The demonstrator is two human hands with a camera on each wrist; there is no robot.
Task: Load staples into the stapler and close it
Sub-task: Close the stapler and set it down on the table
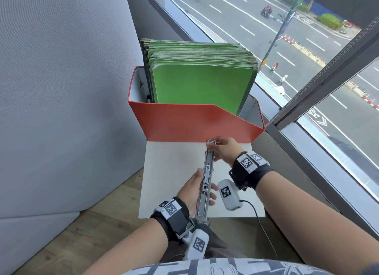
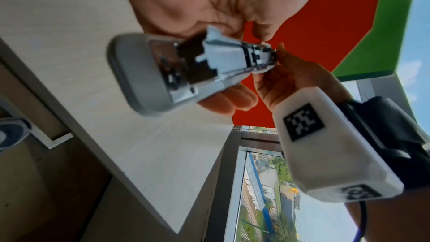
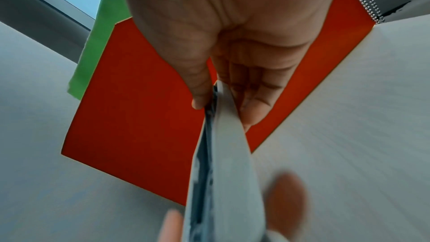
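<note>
While the head view looks down, the opened stapler (image 1: pixel 206 177) is held above a pale tabletop (image 1: pixel 168 172), its long axis running near to far; the left hand (image 1: pixel 194 192) grips the near half, and the right hand (image 1: pixel 222 149) pinches the far tip, just before a red box (image 1: pixel 184 120). From the left wrist, the stapler's (image 2: pixel 186 73) metal channel points away toward the right hand's fingertips (image 2: pixel 282 52). From the right wrist, thumb and fingers (image 3: pixel 251 102) clamp the far end. No staples are discernible.

Bright daylight from the window (image 1: pixel 307 49) — wrist views blurred, edges bowed by wide-angle distortion.
</note>
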